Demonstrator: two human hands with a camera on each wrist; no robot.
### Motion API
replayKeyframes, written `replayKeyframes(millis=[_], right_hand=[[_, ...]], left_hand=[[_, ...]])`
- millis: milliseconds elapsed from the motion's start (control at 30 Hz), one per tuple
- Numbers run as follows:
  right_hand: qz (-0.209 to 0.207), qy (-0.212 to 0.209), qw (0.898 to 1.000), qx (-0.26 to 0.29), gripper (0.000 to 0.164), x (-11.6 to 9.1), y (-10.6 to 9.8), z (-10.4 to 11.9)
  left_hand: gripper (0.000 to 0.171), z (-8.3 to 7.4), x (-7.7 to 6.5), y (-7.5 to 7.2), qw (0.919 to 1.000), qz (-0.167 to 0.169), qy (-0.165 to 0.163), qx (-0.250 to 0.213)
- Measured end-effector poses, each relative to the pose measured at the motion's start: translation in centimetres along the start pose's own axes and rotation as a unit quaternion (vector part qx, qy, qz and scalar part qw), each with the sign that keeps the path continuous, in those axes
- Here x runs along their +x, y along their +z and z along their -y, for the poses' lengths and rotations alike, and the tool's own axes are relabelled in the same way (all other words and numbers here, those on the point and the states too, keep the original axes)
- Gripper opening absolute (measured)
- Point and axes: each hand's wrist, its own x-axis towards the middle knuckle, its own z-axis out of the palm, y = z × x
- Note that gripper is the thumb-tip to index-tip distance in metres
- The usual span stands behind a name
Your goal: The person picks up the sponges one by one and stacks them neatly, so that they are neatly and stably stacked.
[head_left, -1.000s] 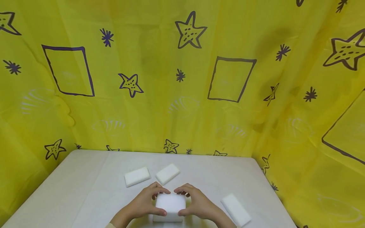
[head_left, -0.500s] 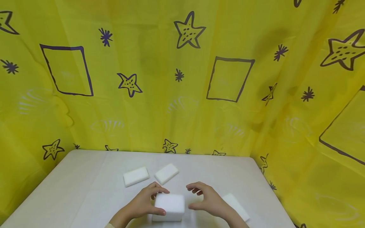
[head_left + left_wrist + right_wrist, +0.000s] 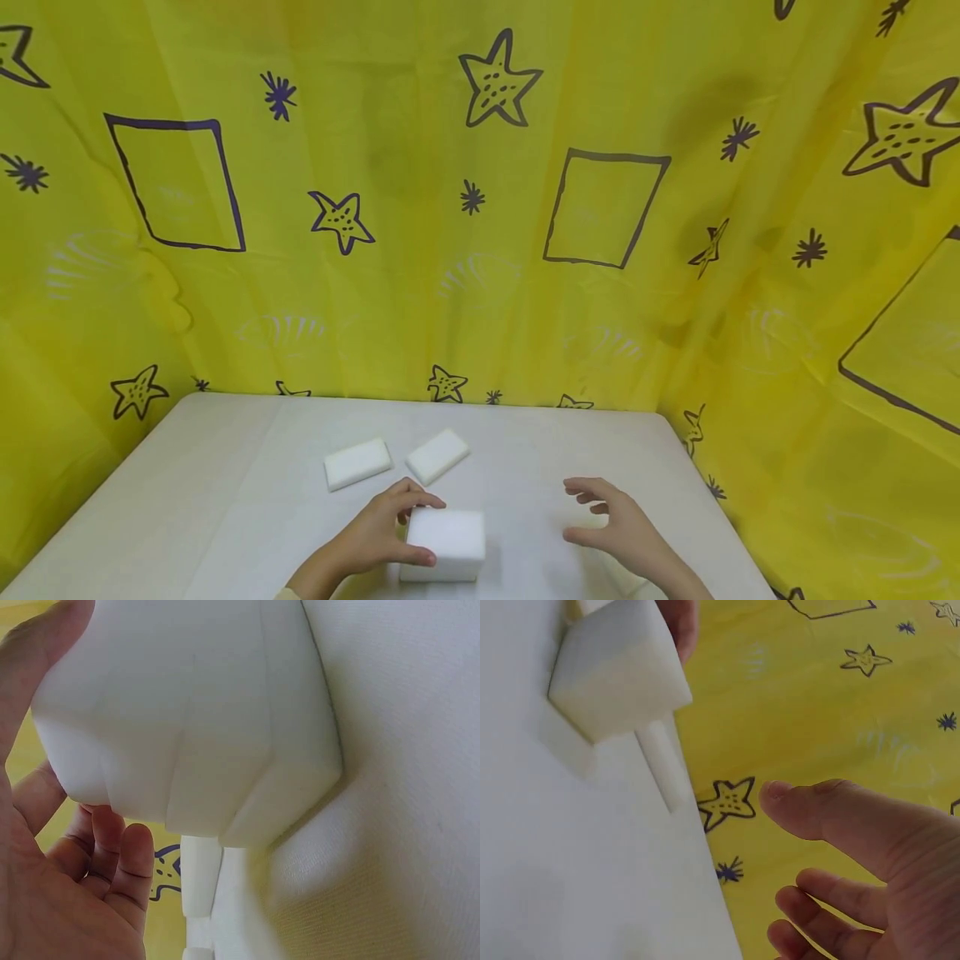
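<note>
A stack of several white foam sponges (image 3: 448, 546) stands on the white-covered table near its front. My left hand (image 3: 378, 529) holds the stack from the left, thumb on the near side and fingers curled at the far edge. In the left wrist view the layers of the sponge stack (image 3: 187, 735) show as faint seams, with the left hand (image 3: 67, 892) around one end. My right hand (image 3: 622, 525) is off to the right with fingers spread and nothing in them. Beneath it lies a loose white sponge (image 3: 627, 578), mostly hidden by the hand and forearm.
Behind the stack two more white sponges lie flat, a left one (image 3: 358, 464) and a right one (image 3: 438, 456). The white table (image 3: 247, 467) ends at a yellow curtain (image 3: 420, 292) printed with starfish, which surrounds its back and sides.
My right hand has let go of the sponge stack and moved right, over the loose sponge there. The left hand and the stack have stayed in place.
</note>
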Motion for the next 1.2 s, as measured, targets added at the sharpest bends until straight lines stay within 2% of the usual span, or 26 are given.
replayKeyframes(millis=[233,533,867,1200], right_hand=[[-0.061,0.099,0.993,-0.027,0.063,-1.9,-1.6,-2.7],[-0.059,0.235,0.970,-0.004,0.080,-3.2,-1.9,-6.0],[-0.069,0.257,0.964,0.009,0.086,-3.7,-0.9,-6.7],[-0.054,0.285,0.957,0.008,0.092,-3.4,-0.2,-7.5]], left_hand=[[0.057,-0.1,0.0,-0.1,0.9999,-0.002,0.010,0.007],[0.057,0.0,0.0,0.0,0.9999,-0.004,0.004,0.012],[0.057,0.2,-0.1,0.0,0.9999,-0.005,0.003,0.010],[0.058,0.0,-0.1,0.0,0.9999,0.000,-0.012,0.007]])
